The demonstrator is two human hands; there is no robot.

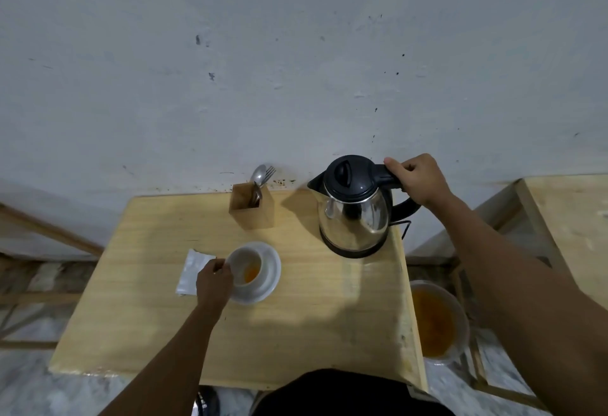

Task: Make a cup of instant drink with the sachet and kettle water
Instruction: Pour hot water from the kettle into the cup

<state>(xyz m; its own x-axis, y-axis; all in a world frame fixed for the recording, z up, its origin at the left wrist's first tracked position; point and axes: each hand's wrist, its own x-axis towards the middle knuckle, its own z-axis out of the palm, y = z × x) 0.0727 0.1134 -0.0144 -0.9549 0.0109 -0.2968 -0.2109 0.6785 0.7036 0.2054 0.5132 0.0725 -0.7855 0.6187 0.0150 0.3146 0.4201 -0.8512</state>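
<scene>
Right hand [420,182]: fingers wrapped round the black top handle of the electric kettle [353,211], thumb laid along the handle toward the lid. Firm grip. Kettle body is steel, lid black and closed, spout pointing away from this hand, toward my left. Its dark bottom ring sits low on the wooden table [141,317]; I cannot tell if it has left the surface. A thin black cord [405,228] loops just below my wrist.

Left hand [214,282]: fingers curled onto the left side of the white cup [246,267], pinching at its rim or handle; the exact hold is hidden under my knuckles. Cup stands upright on a white saucer [272,272], just right of the hand. Orange stuff [251,273] lies at the cup's bottom, powder or liquid, unclear.

Silver sachet [190,270]: flat on the table, just left of the left hand, partly under it.

Beyond the left hand, between both hands: wooden cutlery holder [253,210] with a spoon [259,173] and fork [269,172] standing in it.

Below the right forearm, off the table: a pale tub [460,317] of orange liquid.
</scene>
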